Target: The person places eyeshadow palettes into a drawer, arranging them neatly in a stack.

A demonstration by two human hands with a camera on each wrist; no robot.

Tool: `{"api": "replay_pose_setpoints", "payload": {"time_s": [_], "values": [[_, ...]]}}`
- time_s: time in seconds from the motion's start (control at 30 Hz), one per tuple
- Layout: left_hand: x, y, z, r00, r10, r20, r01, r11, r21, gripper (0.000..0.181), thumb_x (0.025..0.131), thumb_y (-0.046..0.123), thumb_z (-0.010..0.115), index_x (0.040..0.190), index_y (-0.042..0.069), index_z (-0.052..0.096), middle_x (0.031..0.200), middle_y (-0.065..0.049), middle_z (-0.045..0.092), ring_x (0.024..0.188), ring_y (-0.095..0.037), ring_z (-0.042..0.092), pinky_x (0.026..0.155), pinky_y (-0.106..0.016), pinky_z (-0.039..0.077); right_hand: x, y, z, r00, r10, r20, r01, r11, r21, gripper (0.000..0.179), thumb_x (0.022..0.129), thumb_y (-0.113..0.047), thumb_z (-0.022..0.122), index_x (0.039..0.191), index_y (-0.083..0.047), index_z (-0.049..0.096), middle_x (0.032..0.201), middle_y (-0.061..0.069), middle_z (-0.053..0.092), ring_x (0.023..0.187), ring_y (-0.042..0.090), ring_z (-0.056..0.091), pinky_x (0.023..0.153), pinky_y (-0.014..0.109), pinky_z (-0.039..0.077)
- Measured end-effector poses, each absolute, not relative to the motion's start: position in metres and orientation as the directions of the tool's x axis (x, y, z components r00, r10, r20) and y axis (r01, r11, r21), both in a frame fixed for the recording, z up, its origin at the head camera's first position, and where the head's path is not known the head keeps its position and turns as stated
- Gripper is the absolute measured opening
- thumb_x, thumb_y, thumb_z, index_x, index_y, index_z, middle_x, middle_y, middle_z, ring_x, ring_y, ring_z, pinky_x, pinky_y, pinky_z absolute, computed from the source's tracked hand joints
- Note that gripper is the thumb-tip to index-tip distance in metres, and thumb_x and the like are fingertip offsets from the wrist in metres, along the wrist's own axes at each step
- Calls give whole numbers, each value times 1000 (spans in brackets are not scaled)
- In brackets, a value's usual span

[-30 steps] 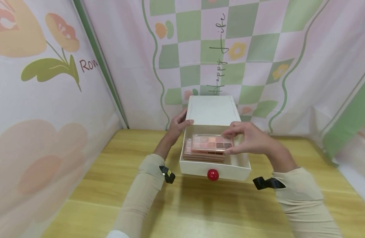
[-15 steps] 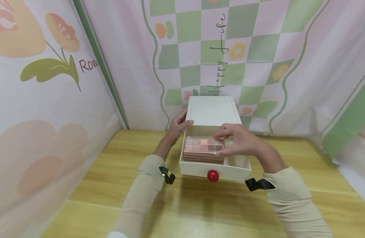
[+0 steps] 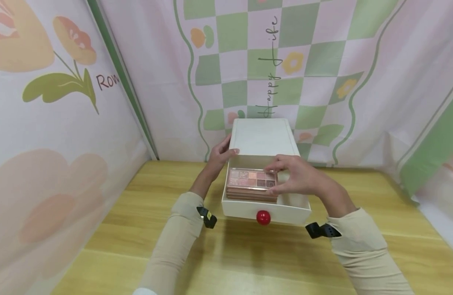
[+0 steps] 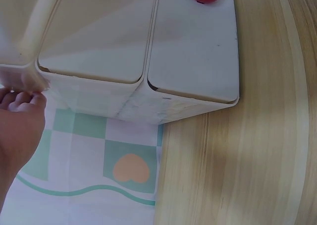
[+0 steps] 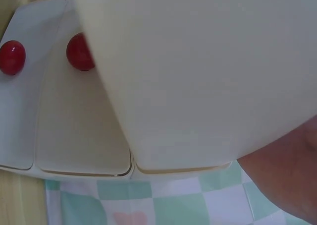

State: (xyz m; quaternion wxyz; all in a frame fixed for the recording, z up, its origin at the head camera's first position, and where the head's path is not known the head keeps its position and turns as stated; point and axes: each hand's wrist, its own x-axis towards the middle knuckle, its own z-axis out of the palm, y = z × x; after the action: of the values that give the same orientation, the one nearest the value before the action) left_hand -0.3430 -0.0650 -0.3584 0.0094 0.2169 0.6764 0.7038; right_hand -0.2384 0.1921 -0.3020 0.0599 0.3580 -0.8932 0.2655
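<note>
A white drawer cabinet (image 3: 264, 136) stands against the back curtain with its top drawer (image 3: 239, 208) pulled out. Inside lies a stack of eyeshadow palettes, pushed to the drawer's left side. The topmost eyeshadow palette (image 3: 246, 179) has a clear lid over pink and brown pans. My right hand (image 3: 303, 177) pinches this palette at its right end, thumb at the near edge and fingers at the far edge. My left hand (image 3: 217, 160) grips the cabinet's left side, thumb over its top front edge. In the left wrist view, the left hand's fingers (image 4: 24, 100) are bent against the cabinet's side.
A red round knob (image 3: 263, 217) sits on the open drawer's front. Two closed drawers lie below it, the lowest drawer front (image 4: 193, 51) near the wooden table (image 3: 256, 262). Patterned curtains (image 3: 167, 82) close in the back and sides. Drawer space shows right of the stack.
My right hand has moved left with the top palette, bringing it from a shifted, raised position into line over the stack. My left hand stays on the cabinet.
</note>
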Motion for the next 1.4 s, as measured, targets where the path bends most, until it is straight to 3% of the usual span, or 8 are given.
{"api": "replay_pose_setpoints", "payload": {"time_s": [0.27, 0.47, 0.6, 0.77, 0.87, 1.03, 1.23, 1.4], "values": [[-343, -66, -360, -909, 308, 280, 271, -71, 960, 81, 90, 20, 62, 161, 12, 25, 170, -11, 26, 155, -29, 33, 128, -41, 32, -233, 194, -300, -742, -602, 295, -666, 609, -432, 56, 78, -34, 88, 124, -7, 72, 114, 3, 72, 104, 19, 65, 92, 47, 58], [-343, -67, -361, -911, 307, 276, 271, -57, 961, 81, 90, 21, 62, 162, 12, 25, 170, -10, 26, 155, -29, 32, 128, -41, 32, -223, 200, -305, -733, -559, 388, -680, 619, -393, 46, 81, -24, 85, 122, -5, 72, 120, 9, 74, 112, 29, 68, 95, 53, 58], [-342, -67, -361, -913, 298, 278, 275, -51, 960, 80, 91, 21, 62, 161, 12, 26, 170, -10, 27, 155, -28, 33, 128, -40, 32, -212, 200, -308, -661, -561, 499, -742, 590, -319, 35, 82, -12, 82, 115, -5, 75, 113, 7, 76, 107, 25, 70, 91, 46, 60], [-343, -67, -362, -915, 299, 272, 271, -46, 962, 80, 91, 21, 62, 162, 11, 25, 170, -10, 26, 156, -28, 32, 128, -41, 31, -195, 198, -312, -579, -544, 607, -796, 537, -279, 31, 78, -2, 82, 108, -5, 76, 103, 3, 76, 96, 18, 70, 87, 15, 56], [-343, -67, -363, -915, 303, 268, 266, -47, 963, 80, 92, 21, 62, 162, 11, 24, 170, -10, 25, 156, -28, 32, 128, -41, 32, -183, 195, -316, -563, -500, 658, -800, 531, -280, 29, 75, 2, 82, 103, -6, 77, 99, 3, 77, 91, 16, 71, 88, 4, 50], [-342, -67, -362, -915, 303, 268, 268, -43, 962, 80, 92, 22, 62, 162, 12, 25, 170, -9, 26, 155, -28, 33, 127, -40, 33, -165, 189, -322, -520, -428, 739, -817, 501, -285, 26, 70, 3, 84, 94, -6, 78, 91, 1, 77, 86, 12, 71, 88, 4, 50], [-342, -67, -361, -914, 305, 267, 265, -49, 963, 80, 91, 22, 63, 162, 14, 25, 170, -8, 26, 155, -27, 33, 127, -40, 32, -147, 180, -330, -402, -355, 844, -892, 360, -274, 9, 82, -5, 78, 92, -4, 78, 88, 5, 75, 88, 7, 69, 89, 8, 53], [-341, -66, -359, -915, 303, 267, 261, -58, 963, 79, 91, 20, 63, 161, 14, 26, 170, -8, 27, 155, -27, 34, 127, -39, 33, -133, 175, -335, -436, -314, 843, -894, 258, -366, 14, 82, 4, 74, 95, -1, 76, 90, 9, 76, 90, 7, 70, 90, 10, 55]]}}
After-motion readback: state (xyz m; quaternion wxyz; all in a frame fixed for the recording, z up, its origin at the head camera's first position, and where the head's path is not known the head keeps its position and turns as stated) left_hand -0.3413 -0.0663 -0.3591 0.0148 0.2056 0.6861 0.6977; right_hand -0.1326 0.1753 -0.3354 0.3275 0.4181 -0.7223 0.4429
